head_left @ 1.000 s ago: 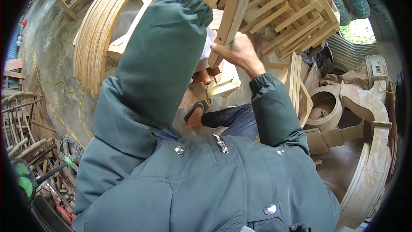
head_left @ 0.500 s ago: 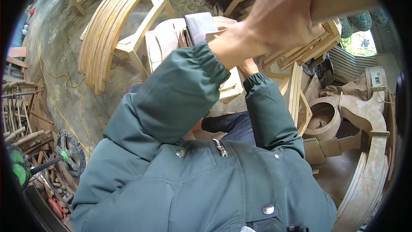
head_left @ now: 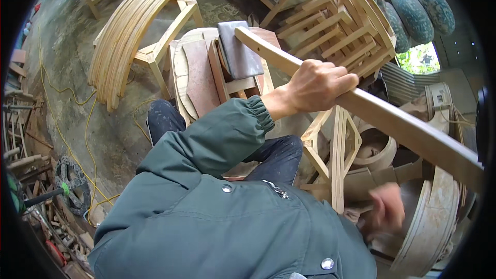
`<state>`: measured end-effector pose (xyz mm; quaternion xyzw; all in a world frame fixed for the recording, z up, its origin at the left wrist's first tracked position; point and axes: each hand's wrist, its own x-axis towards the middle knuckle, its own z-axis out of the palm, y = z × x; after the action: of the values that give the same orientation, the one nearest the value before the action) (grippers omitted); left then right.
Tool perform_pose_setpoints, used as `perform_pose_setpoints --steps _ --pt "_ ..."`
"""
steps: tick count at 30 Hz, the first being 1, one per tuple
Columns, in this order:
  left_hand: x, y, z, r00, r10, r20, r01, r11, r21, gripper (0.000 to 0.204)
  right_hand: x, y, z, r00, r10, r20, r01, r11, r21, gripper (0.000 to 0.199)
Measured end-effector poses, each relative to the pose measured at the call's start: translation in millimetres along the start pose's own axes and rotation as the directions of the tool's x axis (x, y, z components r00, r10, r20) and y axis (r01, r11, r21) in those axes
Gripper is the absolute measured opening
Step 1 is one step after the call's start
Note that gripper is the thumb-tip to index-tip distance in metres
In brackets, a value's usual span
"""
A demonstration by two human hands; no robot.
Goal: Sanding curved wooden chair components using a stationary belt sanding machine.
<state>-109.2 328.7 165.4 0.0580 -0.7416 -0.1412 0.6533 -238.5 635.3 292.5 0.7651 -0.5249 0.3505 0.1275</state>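
2 hands in view, your left hand (head_left: pixel 320 87) wrapped tight around a long wooden slat (head_left: pixel 392 121) mid-frame, your right hand (head_left: pixel 386 212) blurred at lower right, finger state unclear.

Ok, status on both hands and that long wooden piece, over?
Left hand gripping long wooden slat, held above the stool. Right hand low by curved wooden parts, blurred, grip unclear. Nothing touching the slat.

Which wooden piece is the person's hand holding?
The long, slightly curved wooden slat gripped by the left hand; the bent strips just lie stacked on a frame.
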Motion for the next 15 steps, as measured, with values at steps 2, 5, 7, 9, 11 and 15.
perform_pose_setpoints --steps 2,5,7,9,11,15 --pt "-22 6 6 0.997 0.041 0.065 -0.045 0.997 0.062 0.026 -8 -28 -61 0.934 -0.357 -0.027 0.339 0.907 -0.248 0.02" --pt "-58 21 24 0.985 0.098 0.145 -0.105 0.994 0.042 0.022 8 -80 -109 0.955 -0.003 0.298 0.271 0.425 -0.864 0.045" --pt "-80 30 36 0.966 0.141 0.219 -0.16 0.984 0.075 0.018 4 -92 -112 0.902 0.385 0.197 0.168 0.108 -0.98 0.078" --pt "-99 41 41 0.95 0.186 0.25 -0.211 0.974 0.079 0.019 -22 -96 -136 0.823 0.549 0.147 0.098 0.118 -0.988 0.084" --pt "-113 49 46 0.931 0.233 0.281 -0.256 0.965 0.05 0.018 -44 -105 -158 0.7 0.71 0.083 -0.009 0.125 -0.992 0.086" --pt "-137 61 39 0.913 0.265 0.31 -0.294 0.955 0.049 0.018 -84 -119 -206 0.671 0.738 0.073 -0.084 0.173 -0.981 0.066"
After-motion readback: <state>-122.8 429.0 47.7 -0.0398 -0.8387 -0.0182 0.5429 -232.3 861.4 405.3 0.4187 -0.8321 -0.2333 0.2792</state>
